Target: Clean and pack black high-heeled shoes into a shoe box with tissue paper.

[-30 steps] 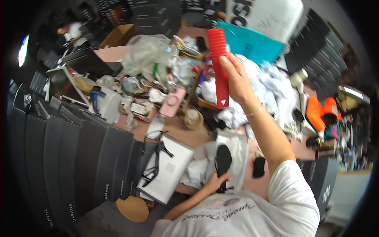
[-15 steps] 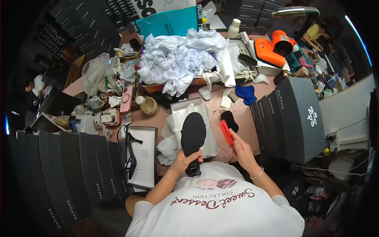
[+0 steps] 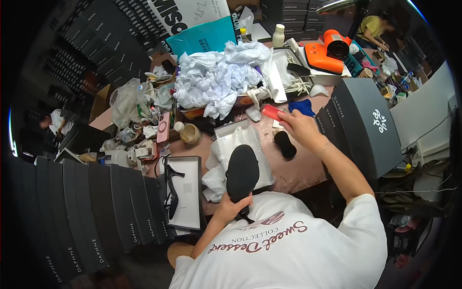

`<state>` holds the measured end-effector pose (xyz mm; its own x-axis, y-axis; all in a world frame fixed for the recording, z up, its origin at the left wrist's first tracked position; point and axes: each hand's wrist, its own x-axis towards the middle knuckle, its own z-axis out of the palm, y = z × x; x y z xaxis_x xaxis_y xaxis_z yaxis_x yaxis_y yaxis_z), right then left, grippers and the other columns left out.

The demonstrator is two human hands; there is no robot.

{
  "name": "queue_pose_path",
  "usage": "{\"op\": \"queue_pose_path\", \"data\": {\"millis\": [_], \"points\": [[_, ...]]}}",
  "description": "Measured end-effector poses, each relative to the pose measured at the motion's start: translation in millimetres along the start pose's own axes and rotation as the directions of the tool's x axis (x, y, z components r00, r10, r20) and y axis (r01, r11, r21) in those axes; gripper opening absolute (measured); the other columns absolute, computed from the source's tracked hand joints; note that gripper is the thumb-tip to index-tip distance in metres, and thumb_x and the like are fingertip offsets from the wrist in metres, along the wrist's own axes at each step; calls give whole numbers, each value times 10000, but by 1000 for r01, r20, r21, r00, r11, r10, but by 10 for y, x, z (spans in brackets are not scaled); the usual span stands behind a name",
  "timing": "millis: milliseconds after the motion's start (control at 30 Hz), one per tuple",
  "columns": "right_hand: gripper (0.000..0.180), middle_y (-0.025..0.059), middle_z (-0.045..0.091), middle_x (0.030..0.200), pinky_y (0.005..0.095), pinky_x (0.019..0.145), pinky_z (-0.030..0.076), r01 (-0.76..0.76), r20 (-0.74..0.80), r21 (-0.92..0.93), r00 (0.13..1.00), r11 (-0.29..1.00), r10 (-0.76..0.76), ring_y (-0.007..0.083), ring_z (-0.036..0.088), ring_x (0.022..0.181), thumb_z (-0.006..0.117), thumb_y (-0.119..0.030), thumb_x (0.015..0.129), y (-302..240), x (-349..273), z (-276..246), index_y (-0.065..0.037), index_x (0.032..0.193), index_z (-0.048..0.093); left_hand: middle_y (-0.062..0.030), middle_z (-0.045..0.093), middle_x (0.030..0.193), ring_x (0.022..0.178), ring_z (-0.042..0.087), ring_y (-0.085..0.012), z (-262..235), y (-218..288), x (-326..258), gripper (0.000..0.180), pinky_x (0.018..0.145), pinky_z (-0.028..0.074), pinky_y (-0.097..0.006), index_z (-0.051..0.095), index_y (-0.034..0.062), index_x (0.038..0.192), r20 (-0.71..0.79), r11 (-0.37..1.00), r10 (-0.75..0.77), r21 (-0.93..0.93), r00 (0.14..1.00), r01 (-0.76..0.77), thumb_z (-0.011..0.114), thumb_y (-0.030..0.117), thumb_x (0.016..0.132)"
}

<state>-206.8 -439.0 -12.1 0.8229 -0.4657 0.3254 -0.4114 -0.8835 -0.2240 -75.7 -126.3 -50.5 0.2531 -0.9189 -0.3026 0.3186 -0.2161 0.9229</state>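
- One black shoe (image 3: 243,171) was out in the left hand (image 3: 232,208), above the near edge of the bench (image 3: 298,176), its broad front pointing away from the body and what looked like its sole turned up
- A second shoe (image 3: 174,196), heeled and strappy, lay in a shallow white-lined box (image 3: 190,168) to the left, so only one of the two was being handled
- No brush touched the held shoe at that moment; how much of its surface had been worked over, and how much was left, could not be told
- The left hand was closed around the shoe's narrow part, thumb across the top
- The right hand (image 3: 302,127) was stretched forward, fingers narrowed on one end of a red brush (image 3: 272,113), which was blurred; whether it touched the bench could not be told
- Near that hand were a blue cloth (image 3: 302,107) and a black oval pad (image 3: 285,144), neither of them gripped
- Just beyond the held shoe, white wrapping paper (image 3: 219,149) spilled over a grey box (image 3: 233,129), with a heap of crumpled paper (image 3: 216,77) farther back
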Motion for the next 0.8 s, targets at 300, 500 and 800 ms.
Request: {"op": "queue_pose_path", "data": {"millis": [300,500,800], "points": [[308,127,569,784,376,580,475,-38,-44,374,997,927,59,299,585,634,624,-146,852,-656,-180,-228,-138,1160,633,-28,613,771,712,595,-119,-45,-68,-24,102,658,486,-265,600,-7,923,-66,993,115,-21,991,-116,637,63,860],[398,133,517,746,428,546,465,-17,133,380,990,925,-37,320,572,615,661,-274,850,-1330,-279,126,-198,1234,591,-43,627,758,694,609,-113,92,-126,55,131,632,484,-252,610,-6,916,-80,994,-107,-39,991,104,660,98,853],[363,151,516,749,394,536,435,-41,24,499,999,866,34,328,547,604,641,-222,867,-1223,-464,141,-169,1224,599,-42,628,769,701,606,-122,57,-119,83,145,654,491,-265,613,-18,917,-85,998,-56,-22,995,54,645,114,868]]}}
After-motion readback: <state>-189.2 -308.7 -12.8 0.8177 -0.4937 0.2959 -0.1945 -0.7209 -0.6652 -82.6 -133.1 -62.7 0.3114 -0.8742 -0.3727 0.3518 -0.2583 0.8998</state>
